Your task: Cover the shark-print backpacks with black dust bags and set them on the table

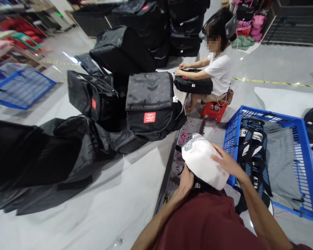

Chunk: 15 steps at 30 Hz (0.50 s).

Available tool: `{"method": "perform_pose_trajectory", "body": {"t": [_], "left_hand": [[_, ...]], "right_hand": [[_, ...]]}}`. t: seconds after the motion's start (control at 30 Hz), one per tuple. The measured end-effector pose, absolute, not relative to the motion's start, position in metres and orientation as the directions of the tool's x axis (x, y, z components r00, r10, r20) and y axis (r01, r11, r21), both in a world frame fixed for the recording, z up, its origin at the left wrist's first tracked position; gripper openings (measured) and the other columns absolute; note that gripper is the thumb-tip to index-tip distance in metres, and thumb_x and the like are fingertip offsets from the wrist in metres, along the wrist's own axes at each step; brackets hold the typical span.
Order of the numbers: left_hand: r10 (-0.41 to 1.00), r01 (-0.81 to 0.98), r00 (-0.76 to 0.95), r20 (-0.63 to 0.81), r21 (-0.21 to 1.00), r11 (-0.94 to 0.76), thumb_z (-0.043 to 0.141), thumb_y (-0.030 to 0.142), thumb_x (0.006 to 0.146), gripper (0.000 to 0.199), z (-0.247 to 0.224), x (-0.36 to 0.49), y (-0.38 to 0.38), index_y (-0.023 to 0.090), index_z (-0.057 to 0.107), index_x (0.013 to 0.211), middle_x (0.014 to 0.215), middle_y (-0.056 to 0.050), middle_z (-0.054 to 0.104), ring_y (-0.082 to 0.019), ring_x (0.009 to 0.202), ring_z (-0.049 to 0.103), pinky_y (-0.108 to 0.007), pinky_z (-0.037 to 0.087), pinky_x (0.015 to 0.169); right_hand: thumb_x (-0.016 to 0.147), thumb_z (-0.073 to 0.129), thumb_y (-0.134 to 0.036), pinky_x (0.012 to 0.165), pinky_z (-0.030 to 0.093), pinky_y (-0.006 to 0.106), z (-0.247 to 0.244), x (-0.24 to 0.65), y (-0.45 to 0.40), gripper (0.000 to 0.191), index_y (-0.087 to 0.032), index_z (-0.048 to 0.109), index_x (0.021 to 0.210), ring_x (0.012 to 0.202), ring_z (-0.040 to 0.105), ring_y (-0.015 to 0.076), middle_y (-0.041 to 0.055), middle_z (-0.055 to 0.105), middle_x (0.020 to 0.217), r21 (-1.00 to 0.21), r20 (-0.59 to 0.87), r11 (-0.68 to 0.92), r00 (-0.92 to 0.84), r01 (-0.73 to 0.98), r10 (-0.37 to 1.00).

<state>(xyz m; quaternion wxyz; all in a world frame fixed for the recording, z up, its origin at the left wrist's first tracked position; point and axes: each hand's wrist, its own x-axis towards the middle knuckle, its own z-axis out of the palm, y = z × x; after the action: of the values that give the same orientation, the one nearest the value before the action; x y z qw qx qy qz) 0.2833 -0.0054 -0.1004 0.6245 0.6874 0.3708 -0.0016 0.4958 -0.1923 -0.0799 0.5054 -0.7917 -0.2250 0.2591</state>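
A rounded white bag [205, 161] with grey and pink print and a dark underside rests against my lap, tilted. My left hand [187, 178] is closed on its lower left edge, the fingertips partly hidden beneath. Across the bag's right side lies my right hand [225, 161], its fingers stretched out on the white surface. Beside my right arm, several dark straps and padded pieces [253, 149] lie in a blue plastic crate [309, 170].
Black bags [149, 100] with red labels crowd the white table [135, 194] to my left. Ahead, a co-worker [220, 69] sits on a red stool [215, 110], hands on a black bag. Another blue crate [23, 86] stands far left.
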Motion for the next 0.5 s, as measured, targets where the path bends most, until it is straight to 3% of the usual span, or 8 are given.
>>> {"method": "perform_pose_trajectory", "body": {"t": [0.07,0.13,0.27,0.33,0.4,0.5], "left_hand": [[0.525,0.531,0.701,-0.482,0.845,0.067,0.059,0.027,0.095,0.085,-0.096,0.289,-0.004,0.013,0.04,0.176,0.166,-0.019,0.064,-0.038,0.15,0.063,-0.044,0.047,0.127],[0.508,0.549,0.709,-0.49,0.835,0.038,0.06,0.025,0.093,0.089,-0.094,0.294,-0.003,0.014,0.036,0.179,0.166,-0.019,0.064,-0.039,0.15,0.063,-0.046,0.044,0.129],[0.453,0.511,0.769,-0.451,0.859,-0.013,0.062,0.026,0.094,0.089,-0.105,0.299,-0.002,0.015,0.037,0.179,0.178,-0.019,0.05,-0.037,0.164,0.05,-0.045,0.033,0.138],[0.47,0.462,0.787,-0.4,0.887,-0.018,0.061,0.024,0.093,0.093,-0.115,0.299,-0.003,0.013,0.031,0.181,0.186,-0.018,0.038,-0.032,0.172,0.037,-0.043,0.026,0.142],[0.525,0.46,0.756,-0.391,0.888,-0.001,0.061,0.02,0.089,0.101,-0.123,0.297,-0.004,0.011,0.024,0.183,0.19,-0.017,0.026,-0.029,0.177,0.024,-0.042,0.019,0.144],[0.564,0.493,0.701,-0.437,0.868,0.061,0.062,0.016,0.083,0.104,-0.126,0.298,0.0,0.009,0.028,0.181,0.188,-0.018,0.03,-0.03,0.176,0.027,-0.043,0.02,0.144]], "right_hand": [[0.089,0.081,-0.077,0.135,0.04,0.056,-0.083,0.475,-0.175,0.097,-0.03,0.056,0.17,0.159,0.054,0.0387,0.0093,0.056,0.174,-0.825,-0.113,-0.5,0.789,0.264,0.603],[0.093,0.07,-0.084,0.128,0.046,0.056,-0.103,0.457,-0.171,0.099,-0.025,0.054,0.171,0.152,0.059,0.0421,0.0141,0.059,0.17,-0.728,-0.096,-0.631,0.871,0.27,0.483],[0.099,0.042,-0.091,0.103,0.057,0.057,-0.157,0.436,-0.192,0.097,-0.013,0.069,0.15,0.114,0.077,0.0466,0.025,0.082,0.125,-0.645,-0.152,-0.751,0.94,0.14,0.306],[0.097,0.038,-0.092,0.099,0.057,0.057,-0.173,0.429,-0.201,0.098,-0.012,0.072,0.142,0.108,0.078,0.0471,0.0255,0.083,0.118,-0.654,-0.164,-0.748,0.946,0.108,0.28],[0.096,0.04,-0.091,0.102,0.058,0.057,-0.177,0.423,-0.203,0.095,-0.013,0.071,0.143,0.115,0.077,0.0463,0.0246,0.081,0.125,-0.704,-0.163,-0.706,0.949,0.08,0.27],[0.097,0.048,-0.087,0.109,0.057,0.055,-0.165,0.417,-0.199,0.087,-0.018,0.069,0.146,0.127,0.074,0.0437,0.0206,0.08,0.135,-0.783,-0.176,-0.62,0.945,0.036,0.277]]}}
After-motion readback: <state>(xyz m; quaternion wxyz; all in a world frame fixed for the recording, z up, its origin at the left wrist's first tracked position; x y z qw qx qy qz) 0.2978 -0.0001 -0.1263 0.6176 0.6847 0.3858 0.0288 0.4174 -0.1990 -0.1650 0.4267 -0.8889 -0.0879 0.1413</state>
